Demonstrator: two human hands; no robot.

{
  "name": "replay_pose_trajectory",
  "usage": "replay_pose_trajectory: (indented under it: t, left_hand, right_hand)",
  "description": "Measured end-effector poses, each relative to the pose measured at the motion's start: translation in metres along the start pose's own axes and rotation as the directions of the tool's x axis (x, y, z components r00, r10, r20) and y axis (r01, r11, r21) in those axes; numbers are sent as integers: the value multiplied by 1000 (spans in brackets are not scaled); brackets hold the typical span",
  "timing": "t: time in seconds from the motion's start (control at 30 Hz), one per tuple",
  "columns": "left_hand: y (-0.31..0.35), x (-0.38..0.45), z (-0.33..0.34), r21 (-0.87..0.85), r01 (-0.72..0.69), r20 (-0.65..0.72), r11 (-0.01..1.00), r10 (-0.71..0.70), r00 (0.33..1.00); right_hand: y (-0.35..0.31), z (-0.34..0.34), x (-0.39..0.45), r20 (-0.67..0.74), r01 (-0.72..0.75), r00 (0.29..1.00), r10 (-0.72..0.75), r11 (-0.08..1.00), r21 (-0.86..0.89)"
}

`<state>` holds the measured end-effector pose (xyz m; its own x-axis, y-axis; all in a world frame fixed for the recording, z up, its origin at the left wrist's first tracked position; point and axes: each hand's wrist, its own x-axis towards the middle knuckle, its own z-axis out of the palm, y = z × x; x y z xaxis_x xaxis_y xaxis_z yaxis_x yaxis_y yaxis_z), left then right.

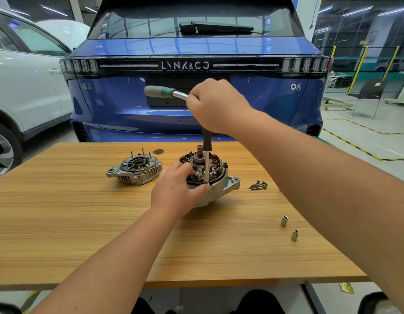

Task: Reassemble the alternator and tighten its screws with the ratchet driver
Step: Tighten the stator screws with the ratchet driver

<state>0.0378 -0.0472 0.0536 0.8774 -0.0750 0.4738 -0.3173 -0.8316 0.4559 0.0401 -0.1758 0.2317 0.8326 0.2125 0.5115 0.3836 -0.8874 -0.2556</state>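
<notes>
Two bare hands work an alternator (210, 177) at the middle of a wood-grain table (83, 223): the left hand (176, 189) curls round its ribbed cast-metal housing, the right hand (215, 105) clamps on the ratchet driver (164, 92), whose slim steel shaft stands on a rim screw. Keeping that shaft upright should stop slipping. Nearby lie the finned end cover (135, 169), loose screws (258, 185) and two sockets (289, 227).

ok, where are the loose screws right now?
Head view: the loose screws lie in a small pile on the wooden table, just right of the alternator body that the left hand steadies, and beyond the two sockets.
</notes>
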Motion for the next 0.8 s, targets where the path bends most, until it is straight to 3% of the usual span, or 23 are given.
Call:
replay_pose_trajectory:
  t: [0.07, 0.13, 0.23, 0.3, 0.43, 0.57, 0.67, 0.73, 0.8]
  left_hand:
    - [0, 0, 0, -2, -2, -1, 1000, 2, 1000]
    - [0, 0, 0, -2, -1, 3, 1000, 1, 1000]
    - [0, 0, 0, -1, 1, 8, 1000, -1, 1000]
    - [0, 0, 0, -5, -1, 1, 1000, 1, 1000]
    - [-1, 0, 0, -1, -4, -8, 1000, 4, 1000]
    - [-2, 0, 1, -1, -5, -5, 1000, 5, 1000]
    - [-2, 1, 1, -7, -5, 6, 1000, 5, 1000]
    - [-2, 1, 1, -4, -4, 7, 1000, 4, 1000]
    - [-2, 1, 1, 3, 0, 7, 1000, 0, 1000]
  right_hand:
    - [-4, -6, 5, 99, -152, 986, 134, 967, 203]
    - [-8, -10, 5, 210, -325, 944, 256, 836, 442]
    - [-7, -14, 3, 397, -513, 856, 332, 444, 734]
    - [-1, -14, 1, 508, -573, 811, 292, 216, 791]
    - [3, -3, -4, 525, -487, 800, 290, -197, 851]
    - [5, 12, -10, 454, -391, 821, 345, -239, 889]
    - [11, 20, -18, 291, -218, 862, 414, -214, 952]
    - [14, 26, -23, 145, -118, 891, 430, -88, 989]
    - [17, 29, -27, -13, -53, 912, 411, 149, 987]
